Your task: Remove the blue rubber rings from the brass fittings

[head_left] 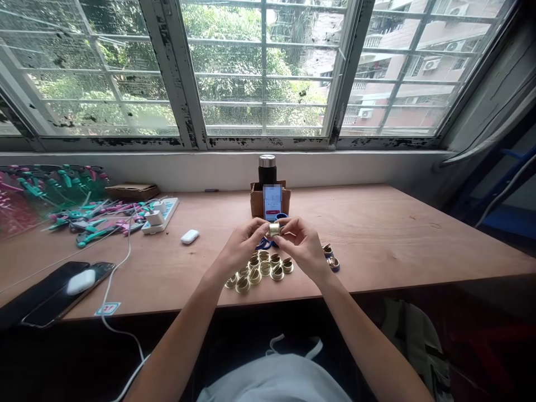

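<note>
brass ring (273, 229), its axis lying level left to right, pinched between the left hand (240, 246) and right hand (303, 246).

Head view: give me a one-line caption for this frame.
Left hand and right hand pinch a small gold-coloured metal ring above a cluster of similar rings on a plywood desk.

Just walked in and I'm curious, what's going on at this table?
A person is holding a small brass ring in the fingers of both the left hand and the right hand, above a wooden table. More brass rings lie clustered below the hands, with two others off to the right. A phone stands propped against a cardboard box just beyond them.
</note>
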### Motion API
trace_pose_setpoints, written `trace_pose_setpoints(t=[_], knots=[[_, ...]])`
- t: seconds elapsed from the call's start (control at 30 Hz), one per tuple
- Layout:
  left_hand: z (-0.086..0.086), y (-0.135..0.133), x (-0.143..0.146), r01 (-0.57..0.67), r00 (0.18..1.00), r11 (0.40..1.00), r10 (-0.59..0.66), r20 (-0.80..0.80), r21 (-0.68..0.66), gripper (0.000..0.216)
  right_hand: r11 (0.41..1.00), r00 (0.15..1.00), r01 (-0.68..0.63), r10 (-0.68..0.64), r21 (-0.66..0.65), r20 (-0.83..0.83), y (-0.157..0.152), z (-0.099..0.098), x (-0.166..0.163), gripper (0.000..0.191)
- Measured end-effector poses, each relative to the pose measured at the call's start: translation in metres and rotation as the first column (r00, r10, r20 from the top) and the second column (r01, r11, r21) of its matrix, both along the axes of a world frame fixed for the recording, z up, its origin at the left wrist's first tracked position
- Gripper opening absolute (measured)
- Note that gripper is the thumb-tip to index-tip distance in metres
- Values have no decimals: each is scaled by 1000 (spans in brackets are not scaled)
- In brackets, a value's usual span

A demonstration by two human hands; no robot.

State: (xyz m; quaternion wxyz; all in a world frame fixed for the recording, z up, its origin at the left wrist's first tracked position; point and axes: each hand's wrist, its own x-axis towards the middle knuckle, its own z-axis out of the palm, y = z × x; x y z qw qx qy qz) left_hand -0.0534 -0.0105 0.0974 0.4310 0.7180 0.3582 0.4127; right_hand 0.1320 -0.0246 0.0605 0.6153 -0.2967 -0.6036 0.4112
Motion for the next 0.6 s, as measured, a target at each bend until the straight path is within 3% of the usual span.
trace_pose_setpoints(t=[0.2, 0.33, 0.47, 0.6], knots=[[-4, 0, -1, -13, 1000, 999, 14, -20, 30, 34, 997, 997, -68, 66, 28, 50, -3, 6, 3, 54], [-4, 1, -2, -29, 995, 999, 32, -98, 34, 36, 994, 982, -108, 104, 20, 156, -6, 8, 6, 34], [0, -2, -2, 15, 993, 1000, -13, -118, 15, 37, 997, 958, -11, -12, 78, 285, -8, 10, 6, 28], [2, -5, -1, 1, 992, 999, 3, -129, 32, 38, 969, 874, 108, -199, 222, 443, -8, 10, 4, 24]])
